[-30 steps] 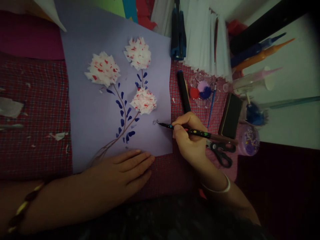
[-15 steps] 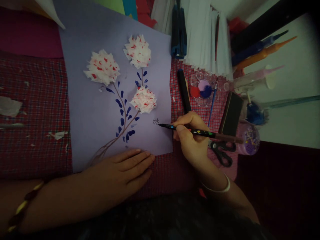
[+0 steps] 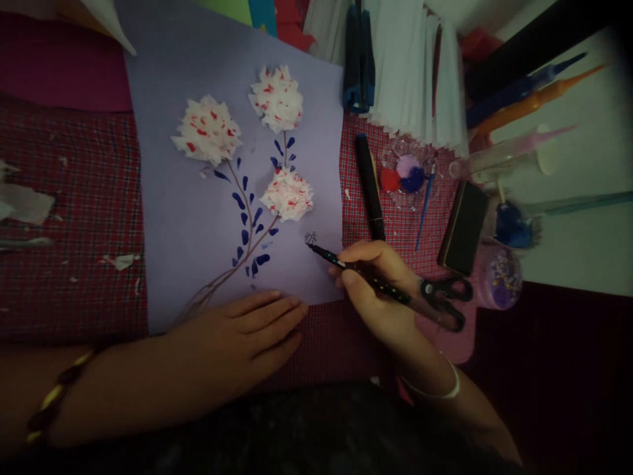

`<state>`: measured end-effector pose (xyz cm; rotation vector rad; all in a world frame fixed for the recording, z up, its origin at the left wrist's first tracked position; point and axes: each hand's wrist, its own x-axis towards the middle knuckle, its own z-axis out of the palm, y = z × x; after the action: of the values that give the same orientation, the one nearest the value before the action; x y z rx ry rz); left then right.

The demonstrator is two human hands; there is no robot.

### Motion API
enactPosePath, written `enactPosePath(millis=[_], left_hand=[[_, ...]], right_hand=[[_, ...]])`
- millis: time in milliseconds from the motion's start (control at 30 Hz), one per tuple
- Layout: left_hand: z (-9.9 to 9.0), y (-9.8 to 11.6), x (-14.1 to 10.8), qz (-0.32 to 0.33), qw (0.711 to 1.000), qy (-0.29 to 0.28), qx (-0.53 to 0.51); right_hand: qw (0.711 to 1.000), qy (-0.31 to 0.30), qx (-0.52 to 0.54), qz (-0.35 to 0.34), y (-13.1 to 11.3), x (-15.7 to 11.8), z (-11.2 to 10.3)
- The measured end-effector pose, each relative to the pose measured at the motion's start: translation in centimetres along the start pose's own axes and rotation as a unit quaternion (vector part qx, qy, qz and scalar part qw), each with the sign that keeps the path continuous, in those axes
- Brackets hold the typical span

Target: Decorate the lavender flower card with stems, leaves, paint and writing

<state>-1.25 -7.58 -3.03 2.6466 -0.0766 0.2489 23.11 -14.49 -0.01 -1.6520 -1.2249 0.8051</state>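
A sheet of lilac paper (image 3: 188, 218) carries several fluffy white flowers dabbed with red, brown painted stems and dark blue leaves. My right hand (image 3: 376, 284) pinches a black brush-tipped pen (image 3: 363, 272) patterned with small coloured marks. The pen's tip is at some small black written marks (image 3: 310, 237) at the paper's lower right, below the lowest flower (image 3: 287, 195). My left hand (image 3: 247, 343) lies flat on the paper's bottom edge, fingers stretched out and holding nothing.
Right of the paper lie a black marker (image 3: 370, 188), a clear paint palette (image 3: 408, 173), a thin blue brush (image 3: 425, 208), black-handled scissors (image 3: 448, 300) and a dark box (image 3: 463, 227). A blue stapler (image 3: 359, 72) is at the top. Paper scraps (image 3: 24, 203) litter the checked cloth at left.
My right hand has moved slightly down, and the pen now slants more steeply, its tip shifted a little left. My left hand stays flat. The whole view has shifted slightly.
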Motion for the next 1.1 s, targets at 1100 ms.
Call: enactPosePath(millis=[1100], left_hand=[[-0.2,0.2,-0.1,-0.023,0.999,-0.042,-0.018]], right_hand=[[0.995,0.034,-0.064,-0.063,1.3,0.8,0.8]])
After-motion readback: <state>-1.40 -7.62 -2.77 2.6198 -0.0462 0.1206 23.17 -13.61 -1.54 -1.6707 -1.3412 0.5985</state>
